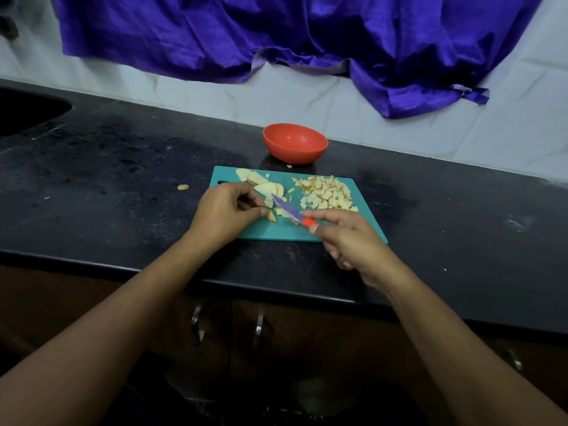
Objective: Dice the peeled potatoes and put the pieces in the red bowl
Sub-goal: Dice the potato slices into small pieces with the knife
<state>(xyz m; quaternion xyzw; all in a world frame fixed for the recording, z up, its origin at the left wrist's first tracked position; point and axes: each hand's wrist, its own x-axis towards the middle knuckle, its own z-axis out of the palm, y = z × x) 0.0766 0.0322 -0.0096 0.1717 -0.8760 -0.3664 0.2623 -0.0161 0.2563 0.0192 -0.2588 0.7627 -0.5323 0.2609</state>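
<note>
Mid-frame, the left hand (226,215) is pinching a potato strip (269,204) on the teal cutting board (276,232) while the right hand (350,241) is gripping a knife (289,212) beside it — diced pieces (325,192) are lying below the red bowl (295,144).

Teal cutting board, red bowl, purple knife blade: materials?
Rectangular teal cutting board: likely plastic, matte; uniform colour, thin, moulded handle slot. Round red bowl: probably plastic or melamine, smooth with a soft sheen. Small knife's purple blade: seemingly coated steel, possibly ceramic; the colour hides the base material.
</note>
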